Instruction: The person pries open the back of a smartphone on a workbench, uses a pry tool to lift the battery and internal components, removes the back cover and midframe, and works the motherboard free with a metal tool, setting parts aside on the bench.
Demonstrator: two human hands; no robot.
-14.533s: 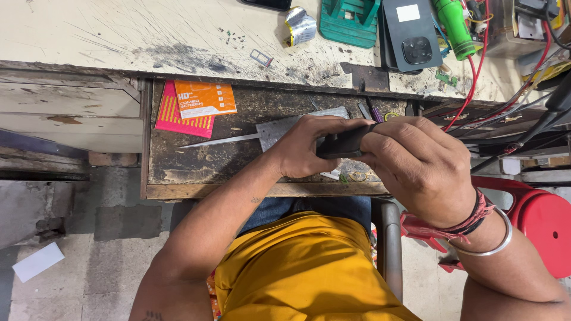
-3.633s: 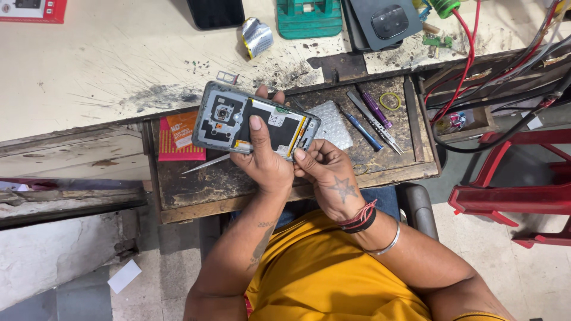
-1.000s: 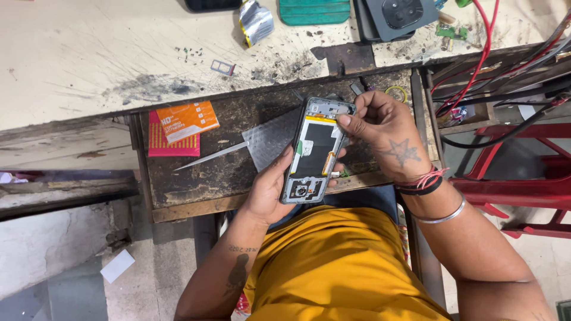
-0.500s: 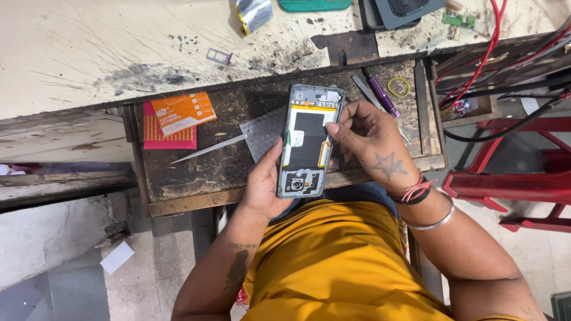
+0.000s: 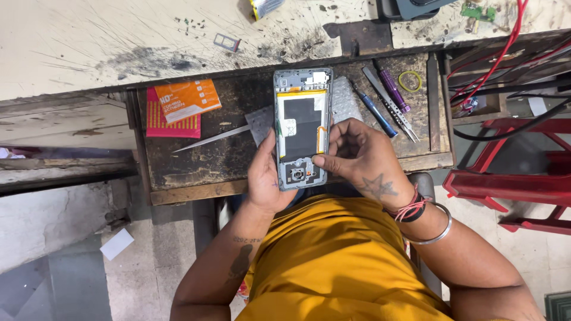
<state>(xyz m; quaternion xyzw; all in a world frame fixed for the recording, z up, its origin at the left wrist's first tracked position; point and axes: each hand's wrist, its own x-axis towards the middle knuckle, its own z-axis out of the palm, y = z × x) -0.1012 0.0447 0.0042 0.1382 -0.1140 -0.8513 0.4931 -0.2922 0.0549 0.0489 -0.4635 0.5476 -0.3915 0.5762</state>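
At the far left a bare concrete floor [image 5: 71,279] shows below the bench, with a scrap of white paper [image 5: 116,244] lying on it. Above runs the pale, scratched worktop [image 5: 89,41], smudged black in patches, and a small metal tray [image 5: 227,42] sits on it. Under its edge a dark, worn wooden drawer [image 5: 178,172] is pulled out; an orange packet [image 5: 187,101] lies on a pink one in its left corner, and a long thin blade [image 5: 211,138] rests beside them. The left hand [image 5: 264,178] is wrapped around the lower left edge of the opened phone [image 5: 301,128], which stands lengthwise over the drawer with its back cover off and its insides facing up. The right hand [image 5: 357,154] is curled loosely against the phone's right edge, thumb pressed near the lower corner. Further right, 3 slim tools [image 5: 386,104] and a yellow rubber band [image 5: 409,80] lie in the drawer. Red and black cables [image 5: 505,65] trail above a red stool [image 5: 517,178].
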